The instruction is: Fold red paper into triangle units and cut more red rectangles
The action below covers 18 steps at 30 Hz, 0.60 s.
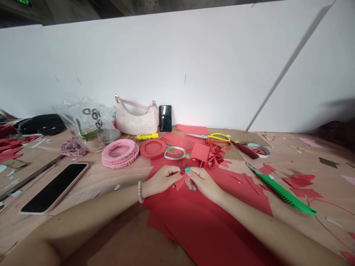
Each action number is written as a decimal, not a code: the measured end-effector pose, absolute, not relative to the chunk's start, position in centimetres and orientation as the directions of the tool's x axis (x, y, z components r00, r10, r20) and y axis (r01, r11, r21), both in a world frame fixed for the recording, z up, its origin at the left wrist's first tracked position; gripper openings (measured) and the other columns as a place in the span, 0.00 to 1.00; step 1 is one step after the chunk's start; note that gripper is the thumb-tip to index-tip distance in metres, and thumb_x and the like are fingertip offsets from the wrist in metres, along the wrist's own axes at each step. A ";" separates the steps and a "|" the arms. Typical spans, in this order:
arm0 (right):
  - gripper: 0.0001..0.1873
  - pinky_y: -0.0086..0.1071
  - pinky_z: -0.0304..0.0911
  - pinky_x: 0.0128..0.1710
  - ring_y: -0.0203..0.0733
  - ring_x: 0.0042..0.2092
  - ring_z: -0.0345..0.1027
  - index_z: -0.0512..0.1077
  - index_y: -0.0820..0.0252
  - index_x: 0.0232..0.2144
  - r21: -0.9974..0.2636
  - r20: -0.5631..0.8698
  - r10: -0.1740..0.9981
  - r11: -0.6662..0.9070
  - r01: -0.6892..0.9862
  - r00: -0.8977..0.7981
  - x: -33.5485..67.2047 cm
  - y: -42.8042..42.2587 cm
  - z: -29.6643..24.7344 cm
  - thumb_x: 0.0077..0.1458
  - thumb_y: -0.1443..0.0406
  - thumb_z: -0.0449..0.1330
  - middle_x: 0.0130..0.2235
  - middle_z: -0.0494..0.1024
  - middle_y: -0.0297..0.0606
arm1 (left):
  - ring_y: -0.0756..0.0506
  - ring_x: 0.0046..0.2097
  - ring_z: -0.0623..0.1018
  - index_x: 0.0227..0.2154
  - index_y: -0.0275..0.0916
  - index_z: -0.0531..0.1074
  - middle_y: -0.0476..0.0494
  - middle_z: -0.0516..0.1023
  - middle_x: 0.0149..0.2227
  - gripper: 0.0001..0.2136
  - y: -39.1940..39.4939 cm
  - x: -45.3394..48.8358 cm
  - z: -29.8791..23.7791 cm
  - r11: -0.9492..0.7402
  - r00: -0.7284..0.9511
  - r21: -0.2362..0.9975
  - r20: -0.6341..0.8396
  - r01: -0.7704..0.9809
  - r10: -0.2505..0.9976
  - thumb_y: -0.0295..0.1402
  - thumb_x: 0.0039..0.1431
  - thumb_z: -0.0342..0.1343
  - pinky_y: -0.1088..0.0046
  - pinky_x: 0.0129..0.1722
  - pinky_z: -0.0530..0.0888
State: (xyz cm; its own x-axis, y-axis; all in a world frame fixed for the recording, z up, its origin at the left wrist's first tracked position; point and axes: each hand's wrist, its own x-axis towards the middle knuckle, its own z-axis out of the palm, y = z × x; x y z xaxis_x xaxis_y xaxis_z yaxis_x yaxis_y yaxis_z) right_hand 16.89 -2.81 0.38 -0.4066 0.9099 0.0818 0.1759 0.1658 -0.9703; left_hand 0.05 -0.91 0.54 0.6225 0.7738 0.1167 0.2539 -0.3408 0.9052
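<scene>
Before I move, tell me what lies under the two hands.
The left hand and right hand are over large red paper sheets, pinching a small red paper piece. The sheets hide the table beneath; the hands hide the paper directly under them.

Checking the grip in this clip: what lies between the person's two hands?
In the head view, a small piece of red paper sits between the left hand and the right hand.
</scene>
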 end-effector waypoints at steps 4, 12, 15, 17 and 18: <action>0.13 0.27 0.53 0.24 0.32 0.23 0.57 0.61 0.58 0.24 -0.971 0.135 0.901 0.202 0.125 -0.412 16.8 -2.8 0.3 0.52 0.55 0.54 0.21 0.63 0.28 | 0.53 0.24 0.67 0.21 0.35 0.62 0.51 0.66 0.20 0.15 -0.9 -0.1 0.4 -0.304 0.641 0.934 0.117 0.190 0.759 0.37 0.60 0.42 0.79 0.25 0.64; 0.12 0.27 0.51 0.22 0.32 0.21 0.54 0.60 0.58 0.21 -0.961 0.144 0.896 0.228 0.157 -0.420 17.0 -2.5 0.0 0.55 0.61 0.50 0.19 0.61 0.27 | 0.52 0.23 0.68 0.21 0.36 0.60 0.51 0.65 0.19 0.17 -1.1 0.0 0.2 -0.335 0.602 0.897 0.101 0.290 0.792 0.40 0.61 0.40 0.79 0.24 0.63; 0.14 0.28 0.53 0.23 0.32 0.22 0.55 0.59 0.58 0.20 -0.958 0.141 0.898 0.230 0.173 -0.416 17.0 -2.6 0.2 0.56 0.61 0.49 0.19 0.61 0.28 | 0.52 0.23 0.68 0.20 0.36 0.59 0.52 0.64 0.19 0.17 -1.2 0.0 0.3 -0.337 0.592 0.882 0.086 0.328 0.801 0.40 0.61 0.40 0.78 0.24 0.62; 0.15 0.28 0.53 0.24 0.32 0.22 0.55 0.59 0.58 0.19 -0.955 0.139 0.900 0.233 0.186 -0.413 17.0 -2.6 0.2 0.56 0.61 0.48 0.19 0.62 0.28 | 0.52 0.23 0.67 0.20 0.37 0.58 0.52 0.64 0.19 0.17 -1.2 0.0 0.4 -0.330 0.584 0.877 0.072 0.349 0.808 0.39 0.60 0.40 0.78 0.24 0.62; 0.15 0.28 0.53 0.24 0.32 0.22 0.55 0.59 0.58 0.19 -0.954 0.138 0.901 0.233 0.190 -0.411 17.0 -2.6 0.2 0.56 0.61 0.49 0.19 0.61 0.28 | 0.52 0.23 0.67 0.19 0.37 0.58 0.52 0.64 0.19 0.17 -1.3 0.1 0.4 -0.329 0.582 0.875 0.068 0.356 0.811 0.39 0.60 0.40 0.78 0.24 0.62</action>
